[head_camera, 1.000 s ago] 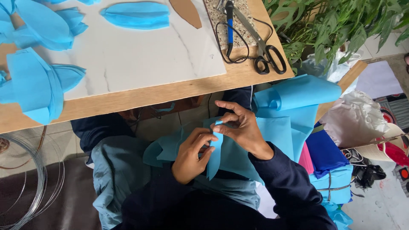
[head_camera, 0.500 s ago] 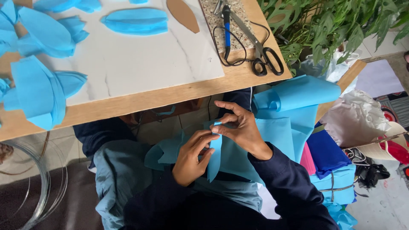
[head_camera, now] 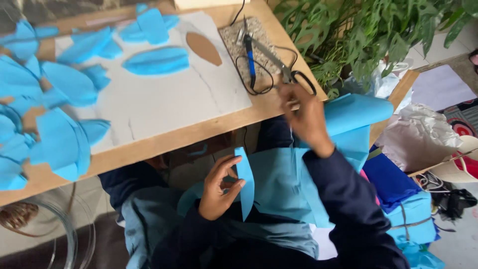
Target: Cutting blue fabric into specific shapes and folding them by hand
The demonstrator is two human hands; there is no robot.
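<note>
Right hand (head_camera: 304,115) is now reaching up from the lap, fingers closing on black-handled metal scissors (head_camera: 291,75) at upper right of the surface (head_camera: 199,134); left hand (head_camera: 221,188) is pinching a pointed blue paper strip (head_camera: 245,182).

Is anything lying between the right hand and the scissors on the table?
Nothing visible. The right hand is already at the scissors, fingers by the black handles; only a thin black cord lies beside them. The left hand holds a blue strip.

**Soft daylight, motion blur at the edges**

Even, bright daylight fills the frame, without glare. The right hand (head_camera: 303,117) smears with motion blur at centre right. Blue paper shapes (head_camera: 59,89) at the upper left look soft. Faint shadows sit beneath the table edge (head_camera: 174,142).
</note>
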